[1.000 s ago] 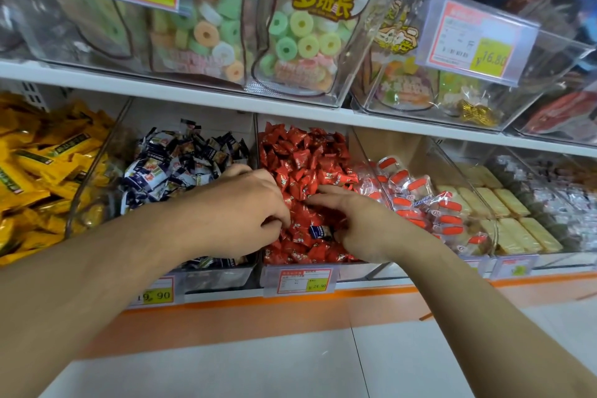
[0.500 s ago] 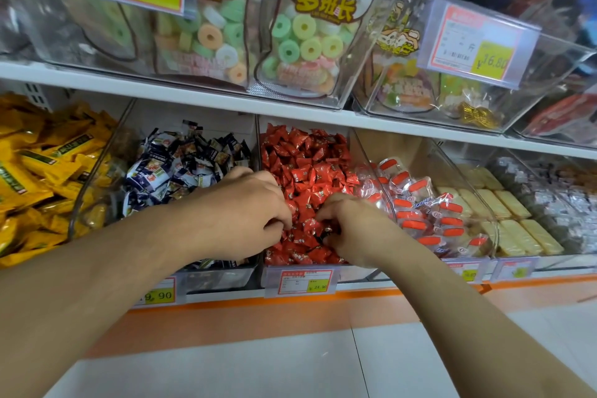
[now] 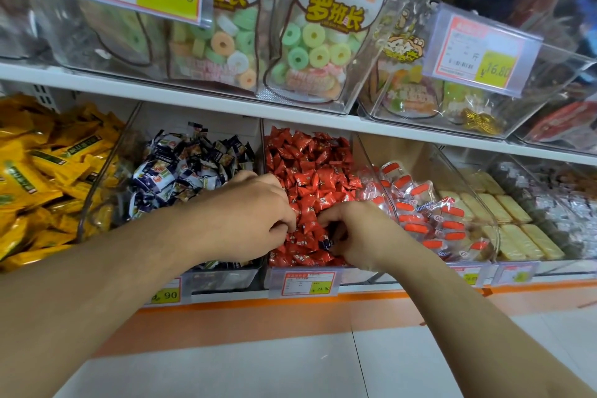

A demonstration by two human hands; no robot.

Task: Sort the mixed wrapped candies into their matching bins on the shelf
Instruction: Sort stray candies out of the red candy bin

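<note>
Right now both your hands are down in the clear bin of red candies [image 3: 310,168] on the lower shelf. Your left hand [image 3: 248,213] is curled, knuckles up, fingers dug into the red wrappers at the bin's left side; whether it grips anything cannot be told. Your right hand [image 3: 358,233] is curled beside it, fingertips pinched on a dark blue wrapped candy [image 3: 326,244] lying among the red ones. The bin of dark blue candies [image 3: 184,165] sits just left; orange-capped clear packets [image 3: 429,216] fill the bin to the right.
</note>
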